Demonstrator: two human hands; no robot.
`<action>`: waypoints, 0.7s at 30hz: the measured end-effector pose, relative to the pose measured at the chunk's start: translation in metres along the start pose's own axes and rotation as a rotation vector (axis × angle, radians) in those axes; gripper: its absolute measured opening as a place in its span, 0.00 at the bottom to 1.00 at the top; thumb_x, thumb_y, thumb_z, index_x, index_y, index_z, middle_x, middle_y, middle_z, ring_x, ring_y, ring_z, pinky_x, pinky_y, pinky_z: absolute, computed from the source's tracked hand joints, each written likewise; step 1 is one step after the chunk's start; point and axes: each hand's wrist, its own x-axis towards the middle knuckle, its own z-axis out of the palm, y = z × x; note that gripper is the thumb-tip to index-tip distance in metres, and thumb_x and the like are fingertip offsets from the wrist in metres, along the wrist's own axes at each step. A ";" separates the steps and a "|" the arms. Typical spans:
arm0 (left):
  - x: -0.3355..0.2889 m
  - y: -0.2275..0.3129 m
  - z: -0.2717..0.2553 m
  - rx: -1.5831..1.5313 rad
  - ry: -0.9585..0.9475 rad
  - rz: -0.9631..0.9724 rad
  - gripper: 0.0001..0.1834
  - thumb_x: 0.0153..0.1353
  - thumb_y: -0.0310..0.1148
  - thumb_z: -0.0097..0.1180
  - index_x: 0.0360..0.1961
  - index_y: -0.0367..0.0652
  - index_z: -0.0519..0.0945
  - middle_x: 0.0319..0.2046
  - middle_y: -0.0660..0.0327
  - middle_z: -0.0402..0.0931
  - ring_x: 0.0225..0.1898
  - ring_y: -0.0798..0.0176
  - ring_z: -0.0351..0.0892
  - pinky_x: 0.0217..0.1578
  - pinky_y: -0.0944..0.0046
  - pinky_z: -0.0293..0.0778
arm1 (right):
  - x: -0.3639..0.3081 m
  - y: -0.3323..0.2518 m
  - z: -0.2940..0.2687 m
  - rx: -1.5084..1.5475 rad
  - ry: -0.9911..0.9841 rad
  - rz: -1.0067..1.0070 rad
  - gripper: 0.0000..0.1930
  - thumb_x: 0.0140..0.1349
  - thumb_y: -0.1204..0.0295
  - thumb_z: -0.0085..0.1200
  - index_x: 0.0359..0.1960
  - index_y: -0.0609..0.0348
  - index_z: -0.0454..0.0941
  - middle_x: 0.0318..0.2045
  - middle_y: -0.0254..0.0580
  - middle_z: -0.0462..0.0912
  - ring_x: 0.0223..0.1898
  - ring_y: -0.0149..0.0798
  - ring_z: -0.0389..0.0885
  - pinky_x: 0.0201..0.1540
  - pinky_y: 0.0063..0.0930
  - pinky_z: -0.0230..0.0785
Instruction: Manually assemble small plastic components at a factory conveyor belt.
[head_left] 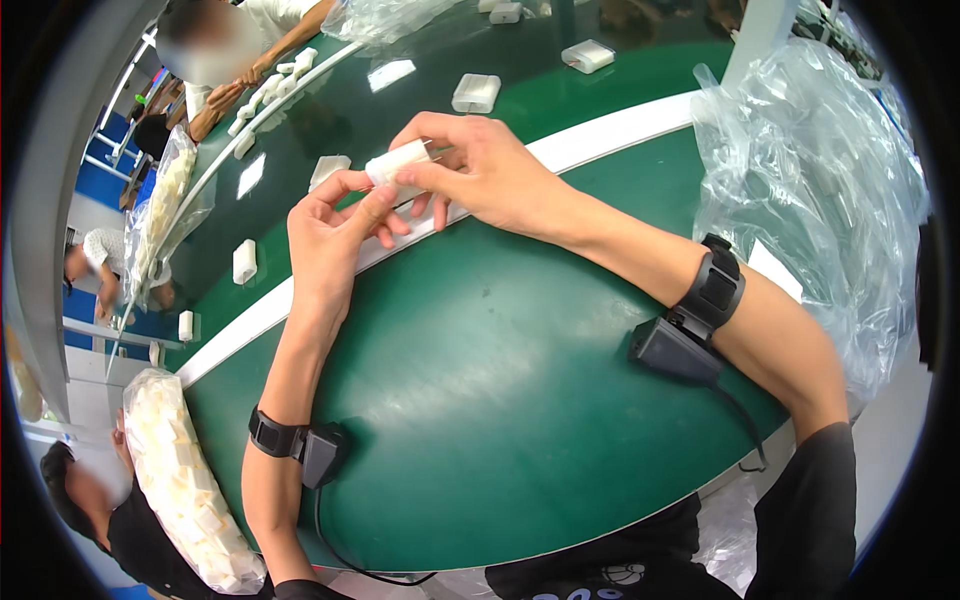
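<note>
A small white charger plug with thin metal prongs is held above the white rail, between my two hands. My left hand pinches its left end with thumb and fingertips. From the other side, my right hand grips the prong end between thumb and fingers, the prongs pointing right. Just behind my left fingers lies another white plug. Farther back on the green belt sit a white plug and one more plug.
The white rail curves between the green belt and my green worktop. Clear plastic bags heap at the right. A long bag of white plugs lies at the left. Co-workers sit along the far left; one person's hands are across the belt.
</note>
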 end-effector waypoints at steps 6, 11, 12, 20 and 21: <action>0.002 -0.003 0.001 -0.083 0.028 0.139 0.12 0.62 0.24 0.64 0.45 0.32 0.78 0.45 0.53 0.79 0.35 0.66 0.82 0.34 0.68 0.77 | 0.003 0.000 -0.003 -0.086 0.047 -0.059 0.18 0.70 0.62 0.57 0.53 0.61 0.75 0.44 0.39 0.83 0.39 0.29 0.82 0.42 0.25 0.74; 0.001 0.001 0.014 0.018 0.076 0.325 0.17 0.62 0.23 0.63 0.52 0.33 0.77 0.50 0.54 0.77 0.47 0.65 0.80 0.41 0.66 0.80 | -0.002 -0.006 -0.005 0.108 0.051 0.045 0.21 0.68 0.64 0.57 0.58 0.63 0.72 0.45 0.40 0.82 0.39 0.29 0.82 0.46 0.25 0.72; 0.000 0.003 0.018 -0.026 0.106 0.373 0.19 0.62 0.24 0.63 0.54 0.33 0.77 0.50 0.55 0.77 0.49 0.65 0.79 0.44 0.65 0.80 | -0.003 -0.005 -0.005 0.122 0.020 0.058 0.21 0.68 0.66 0.57 0.58 0.64 0.71 0.45 0.42 0.82 0.40 0.30 0.81 0.47 0.24 0.72; 0.001 0.003 0.007 -0.032 0.120 0.184 0.16 0.63 0.26 0.62 0.51 0.32 0.80 0.46 0.54 0.80 0.46 0.64 0.81 0.41 0.64 0.83 | 0.001 0.002 -0.004 0.154 0.051 -0.069 0.18 0.67 0.69 0.57 0.54 0.66 0.72 0.44 0.40 0.82 0.40 0.30 0.82 0.47 0.27 0.76; -0.001 0.005 0.007 0.037 0.136 0.185 0.14 0.63 0.26 0.62 0.48 0.31 0.82 0.45 0.53 0.81 0.44 0.64 0.82 0.40 0.65 0.84 | 0.000 0.001 -0.004 0.165 0.073 -0.061 0.16 0.66 0.70 0.58 0.52 0.66 0.74 0.43 0.40 0.83 0.40 0.30 0.82 0.46 0.27 0.77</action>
